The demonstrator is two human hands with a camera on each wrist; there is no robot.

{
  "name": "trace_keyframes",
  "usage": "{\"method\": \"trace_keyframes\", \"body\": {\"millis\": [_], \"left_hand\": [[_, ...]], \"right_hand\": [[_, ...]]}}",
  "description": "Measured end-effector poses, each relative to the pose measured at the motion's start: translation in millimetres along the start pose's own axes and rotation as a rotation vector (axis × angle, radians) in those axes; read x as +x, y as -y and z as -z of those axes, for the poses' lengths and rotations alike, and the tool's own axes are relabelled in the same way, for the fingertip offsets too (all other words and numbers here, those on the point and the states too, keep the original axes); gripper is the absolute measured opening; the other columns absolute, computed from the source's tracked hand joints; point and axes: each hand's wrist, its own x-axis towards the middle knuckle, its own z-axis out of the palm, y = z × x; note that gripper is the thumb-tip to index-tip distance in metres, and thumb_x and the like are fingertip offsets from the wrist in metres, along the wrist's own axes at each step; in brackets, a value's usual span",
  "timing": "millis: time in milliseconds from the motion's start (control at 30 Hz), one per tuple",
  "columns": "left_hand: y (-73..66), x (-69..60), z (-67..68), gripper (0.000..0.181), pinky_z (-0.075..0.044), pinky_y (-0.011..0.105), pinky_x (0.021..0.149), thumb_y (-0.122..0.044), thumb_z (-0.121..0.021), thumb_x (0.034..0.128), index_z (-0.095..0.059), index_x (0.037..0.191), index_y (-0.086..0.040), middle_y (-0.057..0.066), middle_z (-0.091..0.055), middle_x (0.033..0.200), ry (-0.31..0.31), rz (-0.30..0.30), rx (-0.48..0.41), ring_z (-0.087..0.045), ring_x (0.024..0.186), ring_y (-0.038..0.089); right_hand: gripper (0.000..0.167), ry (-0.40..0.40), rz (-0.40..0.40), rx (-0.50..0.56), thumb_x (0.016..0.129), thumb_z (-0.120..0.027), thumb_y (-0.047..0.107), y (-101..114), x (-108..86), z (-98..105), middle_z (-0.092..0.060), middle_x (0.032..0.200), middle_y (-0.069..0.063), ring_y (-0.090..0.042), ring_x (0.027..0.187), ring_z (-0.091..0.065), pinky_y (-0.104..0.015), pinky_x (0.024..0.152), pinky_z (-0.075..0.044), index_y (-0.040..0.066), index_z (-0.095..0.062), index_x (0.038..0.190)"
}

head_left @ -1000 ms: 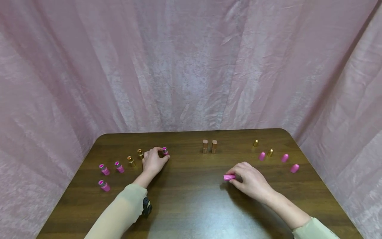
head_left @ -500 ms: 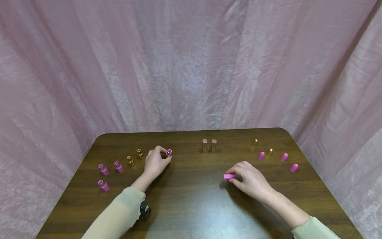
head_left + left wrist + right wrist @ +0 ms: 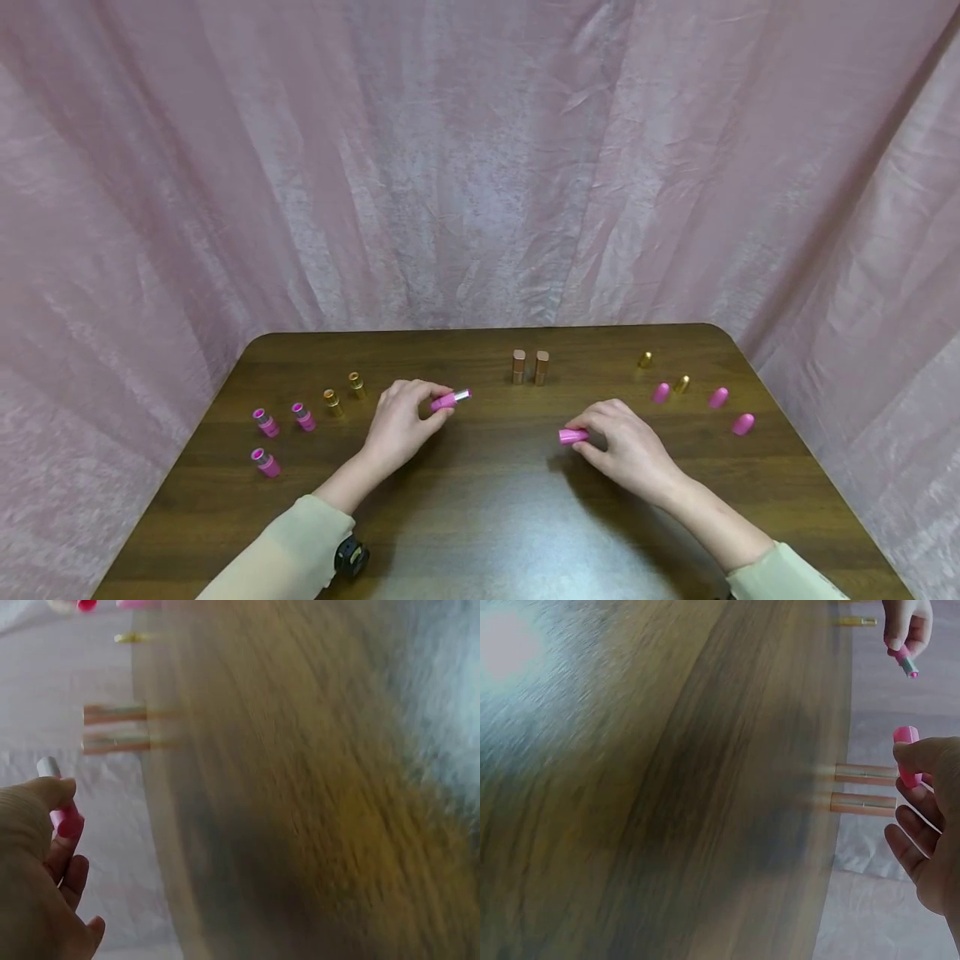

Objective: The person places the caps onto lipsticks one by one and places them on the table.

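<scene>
Between thumb and fingers my left hand (image 3: 405, 421) pinches a pink lipstick tube (image 3: 444, 402) without a cap, its silver collar tilted to the right. The same lipstick tube (image 3: 66, 823) shows in the left wrist view. My right hand (image 3: 628, 446) pinches a pink lipstick cap (image 3: 573, 437), lying sideways with one end facing left. In the right wrist view the cap (image 3: 906, 735) sits at the thumb and fingertips, and the lipstick tube (image 3: 907, 664) in the other hand is apart from it. Both hands are above the table.
Several uncapped pink lipstick tubes (image 3: 303, 417) and two gold ones (image 3: 333, 403) stand at the left of the wooden table (image 3: 480, 500). Two capped rose-gold lipsticks (image 3: 518, 367) stand at the back. Several pink caps (image 3: 717, 397) and two gold caps (image 3: 682, 384) stand at the right.
My left hand has moved right with the lipstick tube and turned it from upright to tilted, its silver end now pointing right. The right hand has barely moved.
</scene>
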Motion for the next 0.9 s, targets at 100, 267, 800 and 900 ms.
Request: {"method": "trace_keyframes", "body": {"millis": [100,267,800,900], "left_hand": [[-8.9,-4.5,1.4,0.027,-0.039,0.048,0.103,-0.025,-0.086,0.0848,-0.075,0.109,-0.022,-0.01,-0.072,0.101,-0.004,-0.078,0.017,-0.058,0.1,0.018],[-23.5,-8.1,2.7,0.024,-0.035,0.047,0.11,-0.023,-0.089,0.0816,-0.072,0.099,-0.023,-0.015,-0.068,0.091,-0.01,-0.15,0.018,-0.059,0.1,0.017],[-51.9,-9.2,-2.5,0.021,-0.032,0.046,0.115,-0.024,-0.085,0.0836,-0.072,0.1,-0.026,-0.016,-0.066,0.094,0.024,-0.292,0.072,-0.06,0.104,0.013],[-53.4,-9.7,-5.0,0.022,-0.033,0.047,0.115,-0.024,-0.086,0.0834,-0.072,0.1,-0.026,-0.016,-0.066,0.094,0.025,-0.298,0.062,-0.06,0.103,0.012]], "right_hand": [[0.028,-0.02,0.002,0.018,0.079,-0.089,0.015,5,4.6,-2,-0.069,0.101,0.015,-0.011,0.103,-0.06,-0.037,0.09,-0.051,0.023,-0.077,0.103],[0.029,-0.042,-0.012,0.066,0.08,-0.088,0.014,14,12.9,-5,-0.07,0.102,0.015,-0.011,0.105,-0.059,-0.038,0.091,-0.051,0.022,-0.076,0.105],[0.026,-0.05,0.053,0.129,0.081,-0.088,0.015,38,31.1,-15,-0.07,0.099,0.017,-0.009,0.105,-0.059,-0.036,0.09,-0.051,0.024,-0.076,0.102],[0.027,-0.048,0.062,0.126,0.081,-0.088,0.015,40,32.2,-17,-0.069,0.099,0.017,-0.009,0.104,-0.059,-0.036,0.089,-0.052,0.023,-0.076,0.103]]}}
